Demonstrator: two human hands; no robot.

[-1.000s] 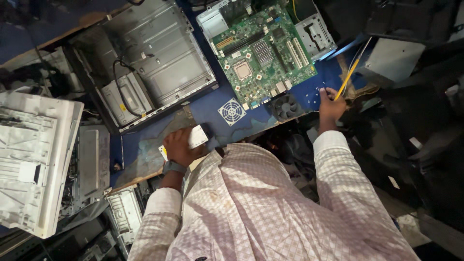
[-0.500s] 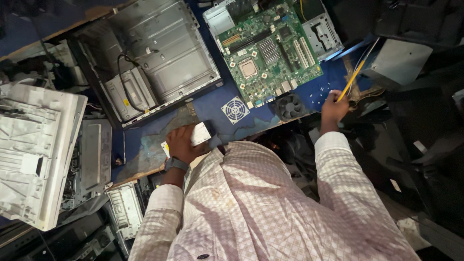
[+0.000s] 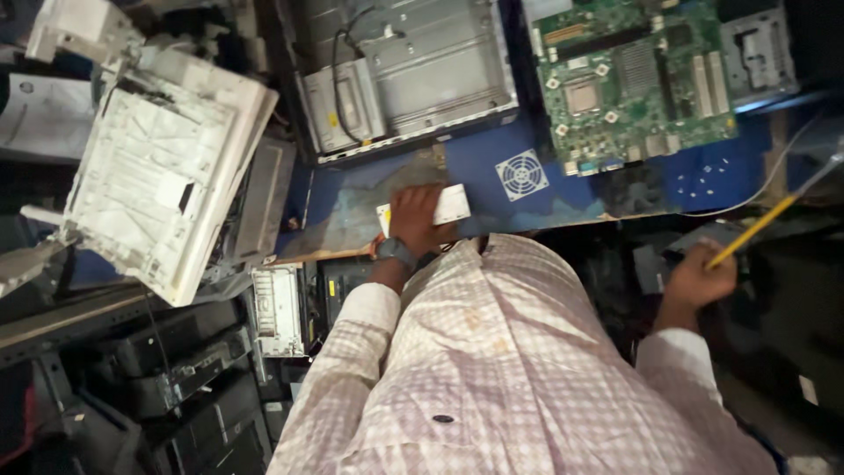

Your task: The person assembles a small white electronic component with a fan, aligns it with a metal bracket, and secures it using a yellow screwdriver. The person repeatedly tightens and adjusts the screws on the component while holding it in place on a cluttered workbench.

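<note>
Comparing this moment with the views just before it, the right hand (image 3: 699,280) is seen to have been drawn away from the blue bench (image 3: 703,180): it was raised over the bench's right end, and it is now held lower and nearer the body, off the bench edge and above dark clutter. The yellow pencil-like tool (image 3: 758,227) is gripped in its closed fingers as before, slanting up to the right.

The left hand (image 3: 418,211) has been kept where it was, laid flat on a small white card-shaped piece (image 3: 450,204) at the near edge of the bench; whether the piece is pinched or only pressed cannot be told. A dark watch (image 3: 396,252) is worn on that wrist.

Beyond the hands, a green circuit board (image 3: 637,84) lies on the bench, well apart from both, with a small white fan (image 3: 521,174) between it and the white piece, and an opened grey metal case (image 3: 413,75) to the left. The board is judged untouched at present, with work paused on the tool side.
</note>
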